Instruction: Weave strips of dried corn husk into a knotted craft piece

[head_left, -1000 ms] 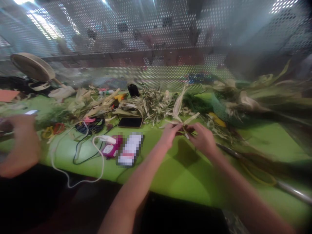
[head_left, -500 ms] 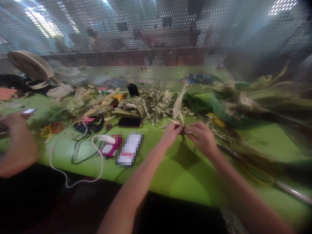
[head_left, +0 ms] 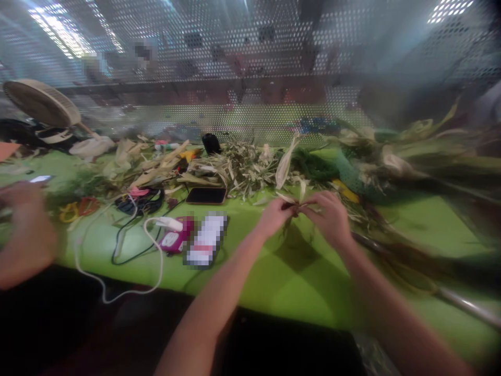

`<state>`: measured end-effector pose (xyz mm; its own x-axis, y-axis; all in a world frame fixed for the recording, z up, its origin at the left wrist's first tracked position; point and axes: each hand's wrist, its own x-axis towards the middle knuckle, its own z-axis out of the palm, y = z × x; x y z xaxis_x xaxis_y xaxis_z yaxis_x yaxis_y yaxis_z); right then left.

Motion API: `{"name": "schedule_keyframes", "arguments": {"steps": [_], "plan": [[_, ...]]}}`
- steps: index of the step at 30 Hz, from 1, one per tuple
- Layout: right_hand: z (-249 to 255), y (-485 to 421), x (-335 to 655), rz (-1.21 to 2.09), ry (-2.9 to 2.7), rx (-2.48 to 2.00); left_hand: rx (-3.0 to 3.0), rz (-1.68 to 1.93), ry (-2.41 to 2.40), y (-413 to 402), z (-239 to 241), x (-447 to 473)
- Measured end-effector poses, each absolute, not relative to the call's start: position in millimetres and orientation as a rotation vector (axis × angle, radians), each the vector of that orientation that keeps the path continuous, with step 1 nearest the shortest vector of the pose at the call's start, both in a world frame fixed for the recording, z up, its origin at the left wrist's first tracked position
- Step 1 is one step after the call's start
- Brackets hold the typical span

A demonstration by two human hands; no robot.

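Observation:
Over the green tabletop, my left hand (head_left: 276, 215) pinches a small bundle of dried husk strips (head_left: 302, 189) between thumb and fingers. My right hand (head_left: 332, 215) meets it from the other side, its thumb and fingertips closed on the same bundle. Pale husk ends stick up above the fingers and thin dark strands hang below. Just where the fingertips meet, the fingers partly hide the bundle. Behind my hands, a long pale husk (head_left: 286, 164) leans up against a heap of shredded dried husk (head_left: 250, 169).
Left of my hands lie a lit phone (head_left: 206, 240), a dark phone (head_left: 206, 196), and a magenta device (head_left: 178, 237) with a white cable. A metal rod (head_left: 465, 304) and a green basket (head_left: 350, 169) are right. A fan (head_left: 41, 104) stands far left, near another person's arm (head_left: 29, 235).
My right fingers have drawn in over the bundle, and the strips above my hands now show shorter and spread apart. The view has shifted slightly.

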<state>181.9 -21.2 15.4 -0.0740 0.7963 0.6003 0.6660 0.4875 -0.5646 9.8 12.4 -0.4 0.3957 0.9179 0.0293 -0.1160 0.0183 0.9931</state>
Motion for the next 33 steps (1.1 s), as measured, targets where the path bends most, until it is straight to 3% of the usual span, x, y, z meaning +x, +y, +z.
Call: {"name": "schedule_keyframes", "arguments": {"steps": [6, 15, 18, 24, 29, 33], "plan": [[13, -20, 178, 0.701, -1.419, -1.282, 1.263, 0.934, 0.802, 8, -2, 12], [10, -15, 186, 0.937, -1.346, -1.163, 1.039, 1.036, 0.891, 14, -12, 13], [10, -15, 188, 0.888, -1.508, -1.122, 0.909, 1.033, 0.891, 14, -7, 13], [13, -19, 188, 0.475, -1.856, -1.146, 0.95, 0.989, 0.875, 15, -7, 13], [11, -18, 186, 0.28, -1.842, -1.152, 1.225, 0.977, 0.912, 15, -13, 11], [8, -16, 185, 0.303, -1.754, -1.203, 1.414, 0.943, 0.901, 11, -6, 12]]}}
